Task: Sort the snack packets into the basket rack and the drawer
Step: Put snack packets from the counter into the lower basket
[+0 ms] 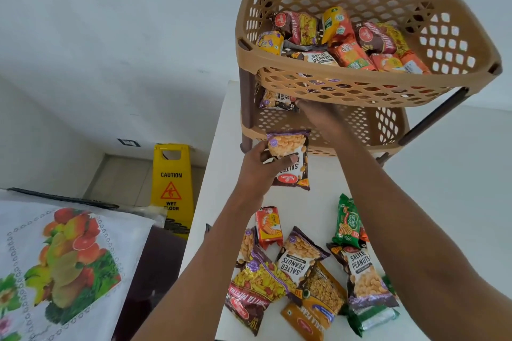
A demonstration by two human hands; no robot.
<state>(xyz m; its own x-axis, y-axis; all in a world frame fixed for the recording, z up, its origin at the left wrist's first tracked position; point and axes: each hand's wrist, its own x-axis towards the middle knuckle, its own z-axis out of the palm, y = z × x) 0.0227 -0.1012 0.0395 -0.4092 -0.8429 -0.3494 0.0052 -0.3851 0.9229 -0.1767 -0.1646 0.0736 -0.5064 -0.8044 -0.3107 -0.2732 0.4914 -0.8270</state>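
Gripping glossy peanut packet (288, 145), left hand (257, 167); right hand (318, 119) inside perforated rack (360, 87)

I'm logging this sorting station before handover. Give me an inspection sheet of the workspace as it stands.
Surface: white table, bare between packets.
Job's things: rack at the table's far end; upper basket holds heaped packets; lower basket holds one peanut packet; several loose packets on the near table; no drawer in view.
Clutter: nothing seen.
Hands: left hand grips a held packet before the rack; right hand reaches into the lower basket beside the peanut packet, grip unclear.
Cables: nothing seen.
Surroundings: wet-floor sign on the floor at left; fruit-print cloth nearer left; white walls.
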